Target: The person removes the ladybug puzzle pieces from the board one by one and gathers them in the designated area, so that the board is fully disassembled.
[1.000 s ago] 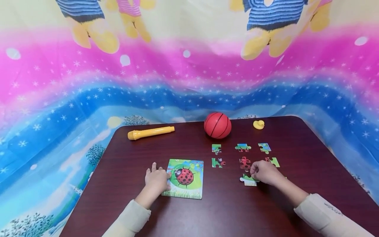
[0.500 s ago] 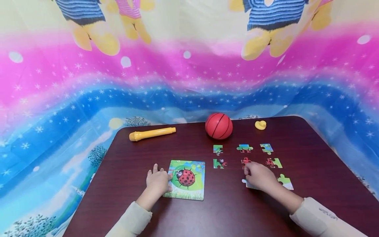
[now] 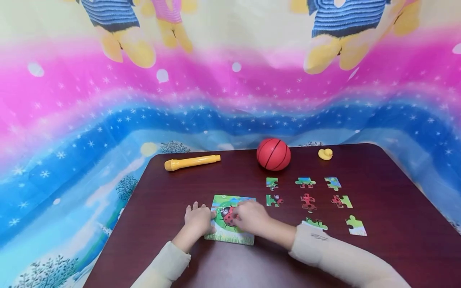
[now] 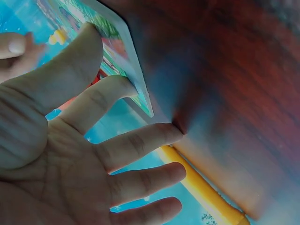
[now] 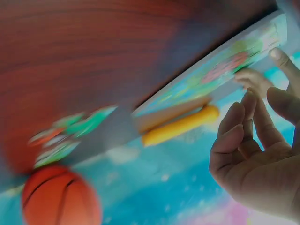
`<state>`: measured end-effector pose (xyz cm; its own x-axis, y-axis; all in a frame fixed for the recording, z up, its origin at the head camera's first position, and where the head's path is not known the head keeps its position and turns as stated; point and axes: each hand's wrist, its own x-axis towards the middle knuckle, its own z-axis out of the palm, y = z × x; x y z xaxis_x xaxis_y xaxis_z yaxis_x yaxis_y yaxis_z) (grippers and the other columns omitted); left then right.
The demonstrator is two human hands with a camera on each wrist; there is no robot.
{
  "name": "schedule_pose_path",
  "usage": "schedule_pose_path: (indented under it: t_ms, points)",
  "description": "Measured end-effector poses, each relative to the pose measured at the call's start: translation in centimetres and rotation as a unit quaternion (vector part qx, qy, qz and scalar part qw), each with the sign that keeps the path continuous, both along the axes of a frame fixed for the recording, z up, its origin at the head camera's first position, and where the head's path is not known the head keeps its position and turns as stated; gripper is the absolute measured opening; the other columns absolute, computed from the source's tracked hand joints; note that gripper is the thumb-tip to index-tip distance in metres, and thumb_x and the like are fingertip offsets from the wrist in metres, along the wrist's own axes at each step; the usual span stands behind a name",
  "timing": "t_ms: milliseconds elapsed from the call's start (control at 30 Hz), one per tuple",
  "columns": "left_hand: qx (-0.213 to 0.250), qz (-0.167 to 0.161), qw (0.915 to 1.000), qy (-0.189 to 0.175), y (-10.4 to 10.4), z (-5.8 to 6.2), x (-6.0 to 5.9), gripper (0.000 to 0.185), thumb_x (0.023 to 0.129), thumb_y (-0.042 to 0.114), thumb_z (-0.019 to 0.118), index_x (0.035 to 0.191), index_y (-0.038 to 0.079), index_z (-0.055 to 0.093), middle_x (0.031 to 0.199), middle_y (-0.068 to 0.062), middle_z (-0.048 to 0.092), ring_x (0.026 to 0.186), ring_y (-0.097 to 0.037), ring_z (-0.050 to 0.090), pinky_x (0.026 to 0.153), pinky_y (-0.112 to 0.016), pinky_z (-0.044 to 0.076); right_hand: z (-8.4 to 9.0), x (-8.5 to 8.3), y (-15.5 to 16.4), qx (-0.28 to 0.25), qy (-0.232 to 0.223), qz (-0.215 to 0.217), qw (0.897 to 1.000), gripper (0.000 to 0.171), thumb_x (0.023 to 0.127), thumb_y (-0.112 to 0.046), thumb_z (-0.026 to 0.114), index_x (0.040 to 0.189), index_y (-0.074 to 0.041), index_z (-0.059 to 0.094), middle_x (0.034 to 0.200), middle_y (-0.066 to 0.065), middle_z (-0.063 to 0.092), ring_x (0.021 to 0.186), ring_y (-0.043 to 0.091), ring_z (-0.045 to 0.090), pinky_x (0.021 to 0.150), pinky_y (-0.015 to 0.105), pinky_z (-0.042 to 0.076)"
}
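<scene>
A square picture board with a ladybug on it lies on the dark table. At its left edge rests my left hand, fingers spread; in the left wrist view the thumb and index finger touch the board. My right hand is over the right part of the board, covering some of the ladybug. Its fingers bend loosely in the right wrist view, with nothing visible between them. Several loose jigsaw pieces lie in rows on the right, one of them partly behind the right sleeve.
At the back stand a red ball with black lines and a small yellow duck. A yellow toy microphone lies at the back left. A patterned cloth hangs behind the table.
My right hand has moved left from the bottom row of jigsaw pieces to over the board. The left hand stays at the board's edge. The view has shifted slightly.
</scene>
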<state>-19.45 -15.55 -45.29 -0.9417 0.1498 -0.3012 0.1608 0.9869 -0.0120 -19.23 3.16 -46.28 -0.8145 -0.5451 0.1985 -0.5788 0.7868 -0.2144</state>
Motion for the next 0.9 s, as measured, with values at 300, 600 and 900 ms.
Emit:
schedule_pose_path:
  t_ms: [300,600,900]
  points:
    - [0.004,-0.008,0.9999,0.005,0.2,-0.3,0.3,0.052,0.075,0.042,0.076,0.124,0.031,0.064,0.138,-0.015,0.05,0.134,-0.041,0.033,0.107,-0.056,0.023,-2.2,0.3,-4.0,0.1,-0.056,0.0,0.993,0.061,0.07,-0.058,0.073,0.113,-0.016,0.067,0.103,0.002,0.057,0.091,0.019,0.057,0.073,0.036,0.05]
    - [0.029,-0.018,0.9994,0.006,-1.5,-0.2,0.5,0.059,0.073,0.029,0.08,0.128,0.031,0.06,0.141,-0.014,0.046,0.135,-0.037,0.033,0.107,-0.058,0.022,-2.2,0.5,-4.6,0.106,-0.024,0.029,0.994,0.059,0.07,-0.058,0.073,0.111,-0.016,0.068,0.099,0.0,0.056,0.093,0.019,0.057,0.077,0.035,0.049]
    - [0.065,-0.026,0.9975,0.008,-2.6,-1.0,0.5,0.06,0.075,0.029,0.079,0.13,0.031,0.058,0.144,-0.014,0.043,0.139,-0.036,0.026,0.109,-0.059,0.015,-2.0,0.4,-5.2,0.076,-0.038,0.019,0.996,0.058,0.066,-0.05,0.079,0.106,-0.01,0.067,0.096,0.001,0.056,0.088,0.018,0.056,0.077,0.034,0.05]
